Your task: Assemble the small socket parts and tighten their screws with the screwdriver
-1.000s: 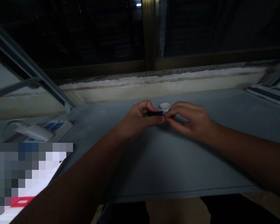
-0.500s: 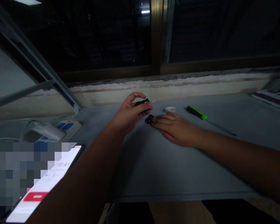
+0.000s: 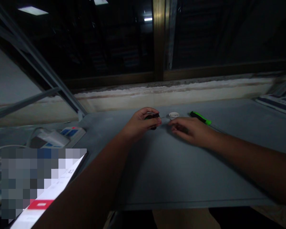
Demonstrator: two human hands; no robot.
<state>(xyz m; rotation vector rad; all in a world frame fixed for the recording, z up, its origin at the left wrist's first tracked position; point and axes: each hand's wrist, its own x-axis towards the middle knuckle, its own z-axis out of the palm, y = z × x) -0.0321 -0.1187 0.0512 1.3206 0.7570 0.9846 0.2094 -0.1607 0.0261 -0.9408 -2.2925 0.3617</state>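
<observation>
My left hand (image 3: 143, 123) is closed around a small black part (image 3: 150, 117), pinched between the thumb and fingers. A thin metal rod (image 3: 164, 117) sticks out from it to the right. Fingers cover most of the part, so its kind cannot be told. Just to the right, my right hand (image 3: 189, 130) hovers low over the grey table (image 3: 162, 171) with its fingers loosely curled and a gap inside them. Nothing shows in it. Its index finger is close beside a small round white cup (image 3: 173, 114); whether they touch is unclear.
Behind my right hand lies a green and black screwdriver (image 3: 200, 117), its shaft partly covered by my forearm. A power strip (image 3: 76, 135) with a white plug and a lit phone (image 3: 62, 181) are at the left. A window ledge (image 3: 124, 97) runs along the back.
My left hand has come down and slightly right with the black part. My right hand has lifted off and curled its fingers. The black piece between them no longer shows separately on the table.
</observation>
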